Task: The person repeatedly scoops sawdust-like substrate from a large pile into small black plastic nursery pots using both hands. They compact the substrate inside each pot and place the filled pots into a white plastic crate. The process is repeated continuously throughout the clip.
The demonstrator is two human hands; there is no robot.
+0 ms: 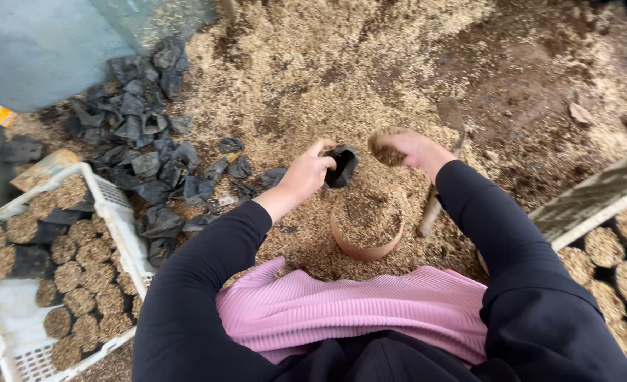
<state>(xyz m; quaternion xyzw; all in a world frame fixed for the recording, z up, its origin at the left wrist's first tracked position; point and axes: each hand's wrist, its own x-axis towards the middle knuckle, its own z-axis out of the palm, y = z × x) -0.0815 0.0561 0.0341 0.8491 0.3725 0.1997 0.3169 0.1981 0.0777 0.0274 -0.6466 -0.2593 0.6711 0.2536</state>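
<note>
My left hand [306,173] holds a small black plastic pot-bag [341,165] by its rim, mouth turned to the right. My right hand [409,148] is cupped around a handful of husk-and-soil mix [385,152] just beside the bag's mouth. Below both hands a round brown bowl [364,247] sits on the ground, full of the same mix. Black sleeves cover both arms, and pink cloth lies over my lap.
A heap of empty black bags [143,134] lies at the left. A white plastic crate [9,318] at lower left holds several filled bags. More filled bags [624,262] stand at the right by a slanted board [596,198]. A wooden handle [430,212] lies beside the bowl.
</note>
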